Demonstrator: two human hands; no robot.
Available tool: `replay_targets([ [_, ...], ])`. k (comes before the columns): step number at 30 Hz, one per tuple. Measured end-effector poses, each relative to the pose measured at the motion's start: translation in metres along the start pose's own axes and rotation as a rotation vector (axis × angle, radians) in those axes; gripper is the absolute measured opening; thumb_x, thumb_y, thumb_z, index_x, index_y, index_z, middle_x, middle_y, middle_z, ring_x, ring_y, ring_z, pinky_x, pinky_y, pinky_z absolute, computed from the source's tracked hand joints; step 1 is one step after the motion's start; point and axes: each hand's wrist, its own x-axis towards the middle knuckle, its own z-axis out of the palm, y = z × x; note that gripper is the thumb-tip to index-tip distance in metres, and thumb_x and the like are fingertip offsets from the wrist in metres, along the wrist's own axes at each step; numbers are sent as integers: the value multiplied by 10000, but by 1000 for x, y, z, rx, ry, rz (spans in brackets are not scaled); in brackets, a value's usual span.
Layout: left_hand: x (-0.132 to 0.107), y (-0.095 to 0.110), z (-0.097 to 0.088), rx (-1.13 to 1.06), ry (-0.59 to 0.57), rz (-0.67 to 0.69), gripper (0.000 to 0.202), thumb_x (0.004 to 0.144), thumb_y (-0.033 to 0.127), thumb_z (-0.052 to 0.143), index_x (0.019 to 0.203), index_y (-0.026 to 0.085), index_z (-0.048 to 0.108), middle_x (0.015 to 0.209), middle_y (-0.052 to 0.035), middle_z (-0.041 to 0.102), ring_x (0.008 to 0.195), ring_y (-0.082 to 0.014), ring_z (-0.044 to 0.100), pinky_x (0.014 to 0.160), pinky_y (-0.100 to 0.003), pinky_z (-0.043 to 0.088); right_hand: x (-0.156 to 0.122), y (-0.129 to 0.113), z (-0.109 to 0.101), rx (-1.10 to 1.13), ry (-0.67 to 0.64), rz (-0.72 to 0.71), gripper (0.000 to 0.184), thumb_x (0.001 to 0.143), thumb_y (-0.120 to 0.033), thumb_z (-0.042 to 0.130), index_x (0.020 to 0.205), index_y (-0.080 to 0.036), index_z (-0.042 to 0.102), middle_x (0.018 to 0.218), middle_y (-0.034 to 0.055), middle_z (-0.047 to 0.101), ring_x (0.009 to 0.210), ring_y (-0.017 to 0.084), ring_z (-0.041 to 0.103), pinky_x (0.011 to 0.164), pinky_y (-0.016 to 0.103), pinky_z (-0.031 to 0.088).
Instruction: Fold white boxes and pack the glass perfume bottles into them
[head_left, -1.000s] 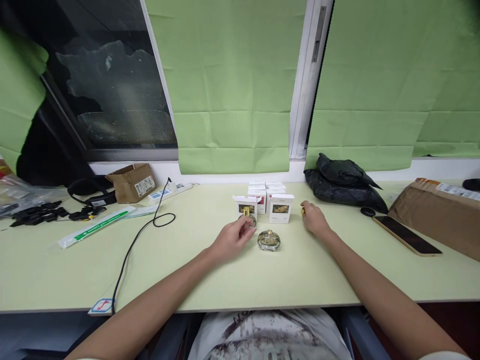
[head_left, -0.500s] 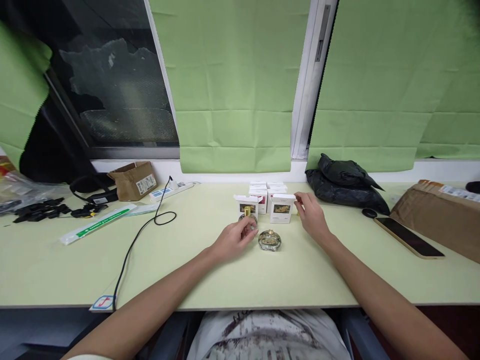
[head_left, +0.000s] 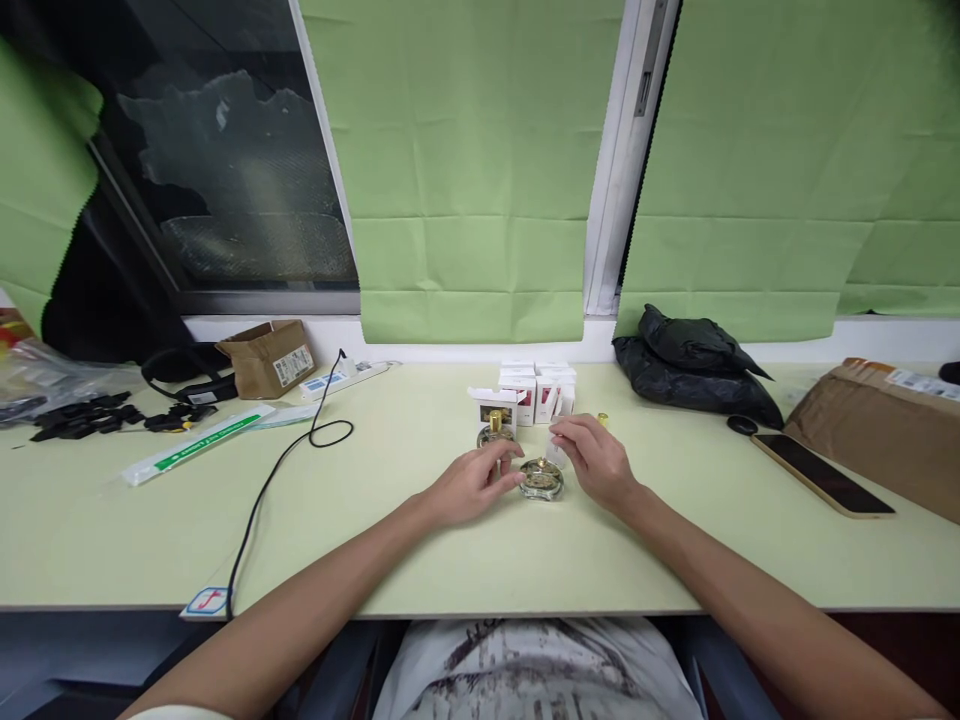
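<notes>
A clear glass perfume bottle [head_left: 541, 482] without its cap stands upright on the table between my hands. Beside its left side is my left hand [head_left: 478, 487], fingers apart and thumb tip close to the glass; whether they touch I cannot tell. My right hand [head_left: 598, 462] pinches a small white box [head_left: 556, 451], tilted just behind the bottle and mostly covered by the fingers. Behind my left hand stands another perfume bottle [head_left: 495, 432] with a gold cap, in front of an open white box [head_left: 486, 397]. A loose gold cap [head_left: 602, 419] lies beyond my right hand.
Several white boxes [head_left: 526, 385] stand grouped behind. At left are a black cable [head_left: 289, 455], a green-and-white packet [head_left: 199, 445] and a cardboard box [head_left: 266, 365]. At right lie black plastic bags [head_left: 694, 375], a phone [head_left: 821, 475] and a brown carton [head_left: 877, 430].
My right hand has brought the white box down and toward me, tilting it behind the bottle and uncovering the gold cap. My left hand has shifted slightly right, toward the bottle.
</notes>
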Motion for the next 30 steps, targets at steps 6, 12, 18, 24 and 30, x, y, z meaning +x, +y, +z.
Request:
replay_targets([
  [6, -1, -1, 2, 71, -66, 77, 506, 975, 607, 623, 1359, 279, 589, 1067, -35, 647, 760, -174, 581, 756, -310, 477, 2, -14, 10, 173, -97, -56, 234, 1056, -145, 545, 1256, -238, 622, 1059, 96, 693, 990, 224, 685, 845, 383, 619],
  [12, 0, -1, 4, 74, -38, 82, 306, 1012, 523, 595, 1133, 243, 626, 1000, -28, 625, 805, -186, 577, 730, -297, 448, 3, -15, 9, 223, -142, -9, 243, 1051, -134, 545, 1229, -265, 646, 1113, 93, 700, 1053, 240, 685, 891, 419, 615],
  [18, 0, -6, 7, 84, -17, 45, 243, 985, 442, 631, 1097, 228, 611, 876, 2, 593, 737, -175, 532, 674, -292, 401, 0, -9, 9, 244, -193, 11, 233, 1053, -143, 555, 1216, -264, 669, 1098, 88, 706, 1026, 232, 691, 876, 387, 601],
  [24, 1, -8, 4, 94, -12, 56, 212, 991, 421, 617, 1075, 227, 613, 894, 0, 601, 767, -178, 545, 693, -295, 403, -4, -8, 14, 245, -213, 37, 209, 1062, -210, 583, 1255, -270, 639, 1070, 74, 741, 988, 229, 697, 852, 387, 593],
  [30, 2, -7, 3, 86, -17, 41, 213, 990, 424, 614, 1062, 224, 615, 889, -8, 609, 773, -185, 558, 682, -297, 404, -2, -9, 13, 302, -263, 71, 177, 1071, -222, 566, 1214, -276, 654, 1139, 78, 737, 1087, 240, 686, 936, 415, 580],
])
